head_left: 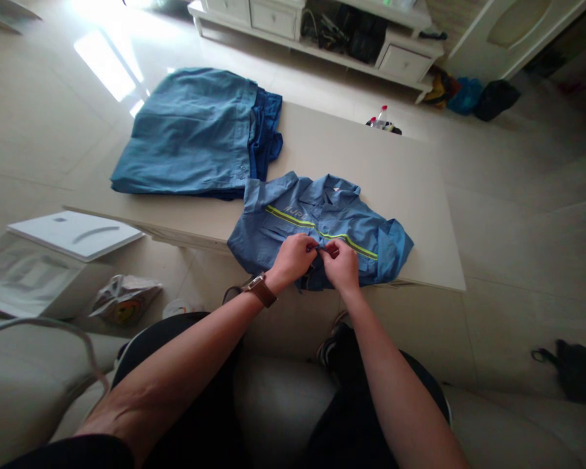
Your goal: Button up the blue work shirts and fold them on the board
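Observation:
A blue work shirt [293,221] with a yellow-green reflective stripe lies at the near edge of a low beige table [395,189], collar away from me. My left hand [293,257], with a brown watch on the wrist, and my right hand [340,264] meet over the shirt's front near its lower part. Both hands pinch the shirt's front placket between fingers and thumbs. What sits between the fingertips is too small to make out.
A stack of folded blue garments [190,133] lies on the table's far left. A white box [73,233] and a crumpled bag [122,298] sit on the floor to the left. A white cabinet [322,29] and bottles [381,118] are beyond. A dark item [576,371] lies right.

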Tool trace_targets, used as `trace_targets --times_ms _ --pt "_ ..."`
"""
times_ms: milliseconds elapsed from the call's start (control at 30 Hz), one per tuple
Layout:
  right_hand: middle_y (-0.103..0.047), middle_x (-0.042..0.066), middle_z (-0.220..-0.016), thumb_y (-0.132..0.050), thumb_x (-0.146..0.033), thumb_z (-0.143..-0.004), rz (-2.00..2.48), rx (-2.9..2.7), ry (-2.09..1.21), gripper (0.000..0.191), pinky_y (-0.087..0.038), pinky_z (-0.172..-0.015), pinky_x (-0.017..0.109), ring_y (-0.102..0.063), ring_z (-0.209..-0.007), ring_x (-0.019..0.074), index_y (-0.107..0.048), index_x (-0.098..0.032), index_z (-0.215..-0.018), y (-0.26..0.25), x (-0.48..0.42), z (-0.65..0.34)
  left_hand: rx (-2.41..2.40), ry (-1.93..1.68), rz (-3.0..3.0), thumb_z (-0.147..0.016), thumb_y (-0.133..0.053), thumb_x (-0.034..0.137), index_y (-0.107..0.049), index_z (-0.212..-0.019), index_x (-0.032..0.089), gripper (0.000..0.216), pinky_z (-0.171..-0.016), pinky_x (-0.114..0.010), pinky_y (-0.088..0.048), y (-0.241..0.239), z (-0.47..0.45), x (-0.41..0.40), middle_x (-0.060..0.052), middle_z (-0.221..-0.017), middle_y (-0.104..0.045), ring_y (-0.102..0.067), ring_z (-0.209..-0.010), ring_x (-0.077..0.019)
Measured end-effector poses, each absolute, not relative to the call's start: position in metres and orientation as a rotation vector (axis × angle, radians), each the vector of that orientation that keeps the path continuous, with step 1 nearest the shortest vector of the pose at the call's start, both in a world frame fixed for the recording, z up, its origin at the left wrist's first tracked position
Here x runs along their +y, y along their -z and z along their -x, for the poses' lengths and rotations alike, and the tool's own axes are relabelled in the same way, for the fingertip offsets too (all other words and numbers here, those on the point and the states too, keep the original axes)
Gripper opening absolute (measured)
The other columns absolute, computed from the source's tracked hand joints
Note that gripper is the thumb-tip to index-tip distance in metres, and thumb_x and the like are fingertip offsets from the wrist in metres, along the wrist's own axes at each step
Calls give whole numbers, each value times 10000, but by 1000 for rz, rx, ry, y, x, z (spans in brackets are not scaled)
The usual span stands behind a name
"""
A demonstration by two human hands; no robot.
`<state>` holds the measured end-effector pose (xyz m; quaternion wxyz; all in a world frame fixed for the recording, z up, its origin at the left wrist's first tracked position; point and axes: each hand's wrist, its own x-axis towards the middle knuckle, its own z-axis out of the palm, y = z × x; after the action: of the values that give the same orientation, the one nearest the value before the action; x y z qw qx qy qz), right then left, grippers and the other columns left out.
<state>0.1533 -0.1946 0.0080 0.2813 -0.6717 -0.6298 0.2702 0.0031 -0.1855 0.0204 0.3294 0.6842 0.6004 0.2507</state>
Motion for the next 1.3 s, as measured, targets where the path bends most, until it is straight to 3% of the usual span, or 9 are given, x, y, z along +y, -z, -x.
trace_targets --times_ms 233,400,500,600,733,800,900,1067,1300 --pt "-566 -18 -668 -583 -282 -753 1776 -1479 -738 104 -420 -676 285 -525 -646 172 -488 -241 -739 -5 -183 -164 1544 -694 -1704 -786 -645 114 -827 -939 174 246 -773 -263 -509 -23 -1 -183 -46 -850 -774 -662 -781 -161" --pt "-620 -2 -737 -531 -335 -772 1762 -1363 -755 118 -451 -732 295 -571 -705 183 -546 -230 -824 -3 -178 -172 1562 -687 -1608 -747 -675 138 -803 -946 163 238 -706 -240 -498 -15 14 -169 -33 -843 -772 -676 -777 -155" --pt "-668 26 -776 -616 -418 -763 1846 -1452 -761 200 -456 -757 316 -608 -753 211 -599 -225 -812 -3 -179 -177 1558 -620 -1695 -740 -685 161 -793 -932 180 220 -682 -246 -479 -17 15 -171 -29 -840 -763 -676 -767 -166" --pt "-646 30 -712 -703 -465 -734 1877 -1625 -785 247 -457 -758 337 -607 -745 233 -632 -229 -754 -4 -180 -180 1564 -515 -1766 -757 -665 164 -779 -1040 212 309 -694 -257 -479 -20 13 -177 -20 -844 -755 -680 -766 -179" --pt "-619 45 -830 -648 -439 -781 1689 -1610 -698 211 -460 -834 347 -595 -842 231 -629 -228 -777 -9 -179 -178 1513 -330 -1881 -774 -673 212 -676 -1307 248 534 -749 -287 -504 -21 13 -185 -28 -908 -751 -700 -853 -222" --pt "-583 22 -838 -607 -445 -804 1601 -1534 -762 215 -451 -829 329 -568 -837 210 -594 -230 -801 -11 -178 -176 1484 -272 -1928 -778 -704 280 -624 -1349 221 580 -795 -311 -518 -21 13 -187 -60 -1002 -745 -699 -937 -251" --pt "-508 -27 -738 -564 -465 -828 1518 -1409 -991 228 -422 -732 287 -498 -737 176 -537 -240 -816 -11 -178 -173 1522 -325 -1910 -822 -705 370 -597 -1286 191 508 -851 -330 -523 -20 11 -189 -94 -1107 -719 -686 -1006 -256" --pt "-488 -37 -732 -595 -457 -789 1398 -1262 -1249 231 -397 -654 266 -462 -681 163 -505 -248 -833 -12 -180 -170 1668 -493 -1824 -885 -679 372 -569 -1104 202 298 -838 -324 -505 -15 4 -188 -82 -1097 -703 -673 -972 -231" --pt "-588 -24 -798 -631 -515 -812 1421 -1276 -1168 294 -465 -775 292 -558 -787 185 -568 -248 -917 -20 -182 -168 1764 -511 -1838 -941 -574 225 -607 -1034 208 100 -779 -305 -467 -18 -1 -182 -76 -995 -724 -675 -938 -226"
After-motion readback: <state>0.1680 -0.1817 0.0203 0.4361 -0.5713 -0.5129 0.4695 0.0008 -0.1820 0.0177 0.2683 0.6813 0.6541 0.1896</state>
